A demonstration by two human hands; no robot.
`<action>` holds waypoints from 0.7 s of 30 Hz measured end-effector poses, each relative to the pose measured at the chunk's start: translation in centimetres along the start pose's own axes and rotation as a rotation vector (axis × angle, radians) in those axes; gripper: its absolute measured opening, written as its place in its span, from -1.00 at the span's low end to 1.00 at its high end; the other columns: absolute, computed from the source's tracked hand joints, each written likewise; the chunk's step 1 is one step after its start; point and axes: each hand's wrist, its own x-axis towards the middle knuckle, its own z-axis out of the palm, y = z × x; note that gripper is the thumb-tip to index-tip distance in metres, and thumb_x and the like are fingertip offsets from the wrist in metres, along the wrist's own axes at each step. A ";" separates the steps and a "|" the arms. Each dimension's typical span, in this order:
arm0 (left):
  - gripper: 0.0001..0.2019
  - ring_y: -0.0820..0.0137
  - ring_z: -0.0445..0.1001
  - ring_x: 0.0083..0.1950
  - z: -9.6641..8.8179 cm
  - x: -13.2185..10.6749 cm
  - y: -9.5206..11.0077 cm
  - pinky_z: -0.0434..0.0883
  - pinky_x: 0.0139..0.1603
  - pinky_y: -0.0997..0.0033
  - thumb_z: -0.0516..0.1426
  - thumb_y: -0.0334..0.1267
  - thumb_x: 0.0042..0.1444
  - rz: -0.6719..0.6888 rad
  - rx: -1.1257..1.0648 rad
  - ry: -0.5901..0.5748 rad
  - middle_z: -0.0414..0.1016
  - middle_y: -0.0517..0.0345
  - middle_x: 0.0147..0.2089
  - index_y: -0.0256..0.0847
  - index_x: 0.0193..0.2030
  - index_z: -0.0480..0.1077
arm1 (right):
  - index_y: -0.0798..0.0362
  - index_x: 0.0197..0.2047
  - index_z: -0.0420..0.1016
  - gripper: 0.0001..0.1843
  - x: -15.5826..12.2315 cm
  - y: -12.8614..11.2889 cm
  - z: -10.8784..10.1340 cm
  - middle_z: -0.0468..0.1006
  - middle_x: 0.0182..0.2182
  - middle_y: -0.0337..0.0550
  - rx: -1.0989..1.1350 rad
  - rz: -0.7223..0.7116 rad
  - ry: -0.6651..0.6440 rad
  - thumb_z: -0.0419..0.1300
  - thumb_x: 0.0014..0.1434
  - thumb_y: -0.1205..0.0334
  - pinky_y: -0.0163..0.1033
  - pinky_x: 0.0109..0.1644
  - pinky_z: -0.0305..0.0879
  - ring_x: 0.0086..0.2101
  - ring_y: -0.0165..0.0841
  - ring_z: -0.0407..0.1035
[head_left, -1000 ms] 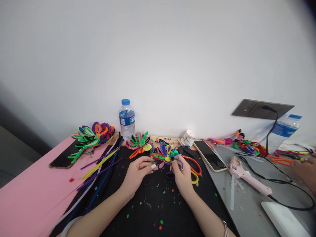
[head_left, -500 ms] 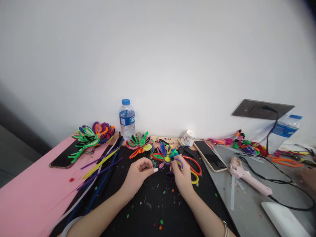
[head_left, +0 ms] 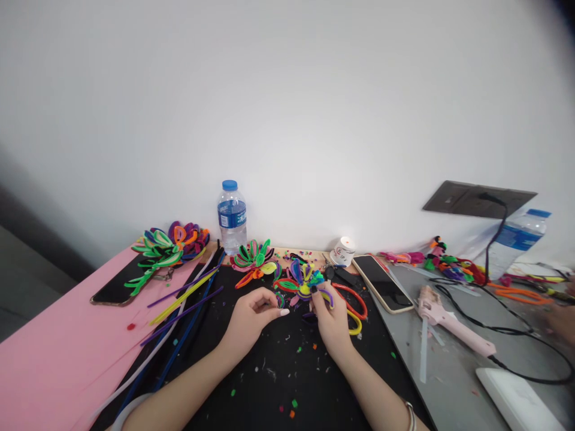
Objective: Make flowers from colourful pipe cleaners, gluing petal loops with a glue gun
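Observation:
Pinched in my right hand (head_left: 330, 317) is a multicoloured pipe-cleaner flower (head_left: 305, 284), with yellow, purple, green and red loops and a blue-green tuft near the fingertips. My left hand (head_left: 256, 314) is just to its left, fingers curled and thumb pointing right. A small green-and-purple pipe-cleaner curl (head_left: 280, 299) shows at the left fingertips; whether it is gripped is hidden. Scissors with red and yellow handles (head_left: 354, 323) lie beside my right hand. Behind my left hand rests another pipe-cleaner flower (head_left: 254, 257).
Loose pipe cleaners (head_left: 184, 296) and more flowers (head_left: 173, 242) are at left, near a water bottle (head_left: 232, 224). On the right are a phone (head_left: 381, 284), a pink glue gun (head_left: 453, 323) with its cord, and another person's hand (head_left: 561, 320). Scraps dot the black mat (head_left: 260, 395).

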 end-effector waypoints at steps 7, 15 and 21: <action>-0.80 0.51 0.31 -0.49 0.0 0.2 0.0 0.26 -0.41 0.55 0.30 -0.36 -0.25 -0.044 -0.034 0.034 0.33 0.33 -0.57 -0.24 -0.59 0.32 | 0.04 -0.46 0.23 -0.81 0.0 0.0 0.0 0.23 -0.63 -0.35 -0.011 -0.003 -0.001 0.02 0.17 0.19 -0.36 -0.48 0.06 -0.58 -0.45 0.12; -0.82 0.50 0.29 -0.53 0.0 0.1 0.3 0.24 -0.47 0.54 0.29 -0.34 -0.26 -0.040 0.004 0.048 0.31 0.33 -0.60 -0.23 -0.61 0.33 | 0.04 -0.46 0.23 -0.80 0.0 0.0 0.0 0.23 -0.63 -0.35 -0.001 0.007 -0.006 0.02 0.17 0.17 -0.35 -0.49 0.05 -0.59 -0.45 0.11; -0.80 0.50 0.26 -0.54 -0.1 0.0 0.2 0.24 -0.49 0.54 0.31 -0.27 -0.25 0.007 0.063 0.042 0.29 0.32 -0.59 -0.22 -0.62 0.34 | 0.04 -0.46 0.22 -0.79 0.0 0.0 0.0 0.23 -0.62 -0.34 -0.011 0.002 -0.008 0.01 0.18 0.17 -0.35 -0.49 0.05 -0.58 -0.45 0.12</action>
